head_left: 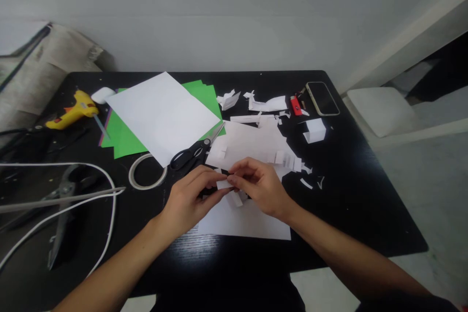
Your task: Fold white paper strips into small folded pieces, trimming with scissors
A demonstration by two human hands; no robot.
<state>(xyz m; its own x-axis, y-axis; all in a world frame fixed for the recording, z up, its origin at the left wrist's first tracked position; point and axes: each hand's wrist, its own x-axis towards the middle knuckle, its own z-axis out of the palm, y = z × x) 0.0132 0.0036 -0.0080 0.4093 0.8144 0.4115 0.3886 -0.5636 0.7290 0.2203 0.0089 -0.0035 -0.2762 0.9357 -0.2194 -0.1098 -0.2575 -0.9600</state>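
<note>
A small white paper piece (224, 184) is pinched between my two hands, above the middle of the table. My left hand (193, 196) grips its left side between thumb and fingers. On the right edge, the fingertips of my right hand (261, 186) are closed. Just beneath lies a white paper sheet (252, 224), with a folded paper strip (236, 199) over it, partly hidden by my hands. Another white sheet (248, 141) with small cut pieces on it lies behind my hands. Black-handled scissors (195, 151) rest to the left of that sheet, blades toward the back.
A large white sheet (164, 117) overlaps green sheets (127, 139) at the back left. Around them are a yellow glue gun (75, 111), a tape roll (133, 183), pliers (64, 209) and a white cable (114, 204). Paper scraps (268, 103), a red lighter (295, 106), a phone (322, 98) and a folded paper box (315, 130) lie rightward.
</note>
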